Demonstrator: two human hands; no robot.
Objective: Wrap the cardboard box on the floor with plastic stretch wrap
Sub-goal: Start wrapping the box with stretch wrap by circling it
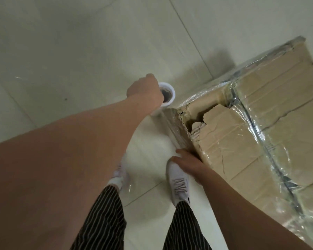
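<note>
Cardboard box (260,123) at 3 o'clock looked mostly wrapped, torn corner (197,116) left; my left grip (143,89) clamped the stretch wrap roll (171,101), right grip (186,162): couldn't tell

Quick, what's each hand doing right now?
Left hand: grip closed on the stretch wrap roll.
Right hand: open, fingers straight, low beside the cardboard box.

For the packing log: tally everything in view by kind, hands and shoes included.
cardboard box: 1
stretch wrap roll: 1
hands: 2, left hand and right hand
white shoes: 2
Total: 6
</note>
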